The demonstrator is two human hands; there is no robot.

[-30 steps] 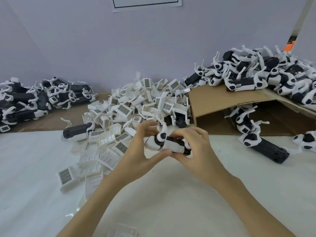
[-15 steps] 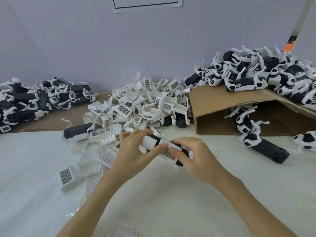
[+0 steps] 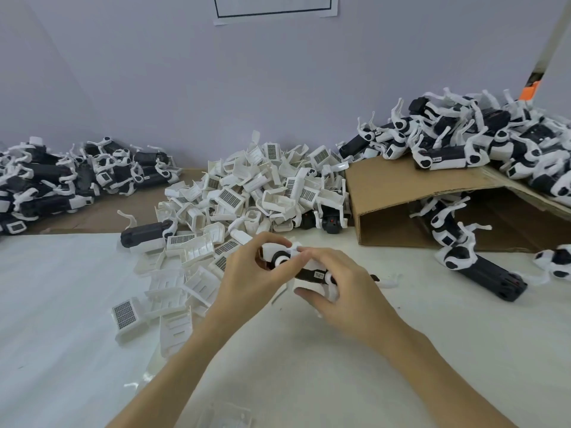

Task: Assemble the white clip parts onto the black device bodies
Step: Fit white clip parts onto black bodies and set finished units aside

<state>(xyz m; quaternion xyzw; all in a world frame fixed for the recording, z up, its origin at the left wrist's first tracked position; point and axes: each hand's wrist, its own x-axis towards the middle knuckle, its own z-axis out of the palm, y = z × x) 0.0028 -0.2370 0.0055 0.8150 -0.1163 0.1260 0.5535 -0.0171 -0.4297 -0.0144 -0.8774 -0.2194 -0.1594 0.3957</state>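
Both my hands hold one black device body with a white clip part on it, just above the white table at the centre. My left hand grips its left end, fingers curled over the white round joint. My right hand wraps the right end, thumb under the white clip, fingertips on top. Much of the device is hidden by my fingers. A big heap of loose white clip parts lies right behind my hands.
A pile of black-and-white devices lies at the far left on cardboard. More devices crowd on a bent cardboard sheet at the right, with some under it. One black device lies on the table right of my hands, another left of the clip heap.
The device has been turned in my hands; its grille side no longer shows and a labelled black side faces up. My hands shifted slightly right and closed tighter around it.
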